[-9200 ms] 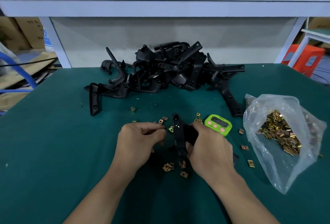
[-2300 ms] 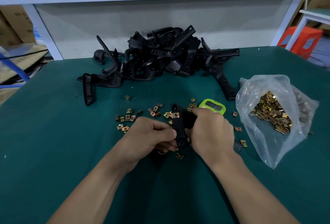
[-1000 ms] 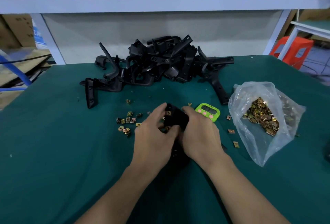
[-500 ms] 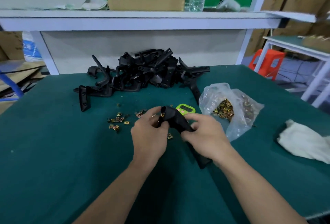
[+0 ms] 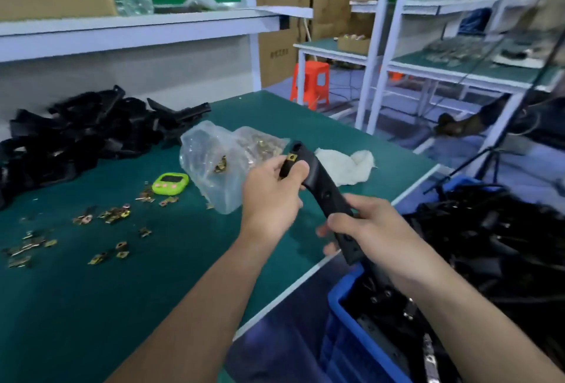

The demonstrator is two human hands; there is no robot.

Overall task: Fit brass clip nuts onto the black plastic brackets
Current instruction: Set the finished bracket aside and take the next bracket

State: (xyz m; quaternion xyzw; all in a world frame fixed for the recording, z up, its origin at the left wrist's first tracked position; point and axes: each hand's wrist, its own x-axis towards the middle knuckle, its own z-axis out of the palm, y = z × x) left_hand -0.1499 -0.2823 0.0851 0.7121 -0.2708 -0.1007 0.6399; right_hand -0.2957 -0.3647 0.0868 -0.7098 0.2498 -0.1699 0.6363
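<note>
Green matting covers the desk point(image 5: 91, 306), with a blue crate point(image 5: 345, 297) of black parts off its edge. Just above that crate's corner both hands hold one black plastic bracket point(image 5: 324, 193) aloft: left hand point(image 5: 269, 196) curled round the upper end, thumb beside the fitted brass clip nut point(image 5: 292, 157), right hand point(image 5: 376, 229) gripping the lower end. It looks light, stiff, matt; best held by the ends, clear of the clip.

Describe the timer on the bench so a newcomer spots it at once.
On the green table, look just left of the clear plastic bag of brass nuts. The timer lies flat there, just beyond the loose clip nuts. It is the only lime-green thing there, and it has pink buttons.
</note>
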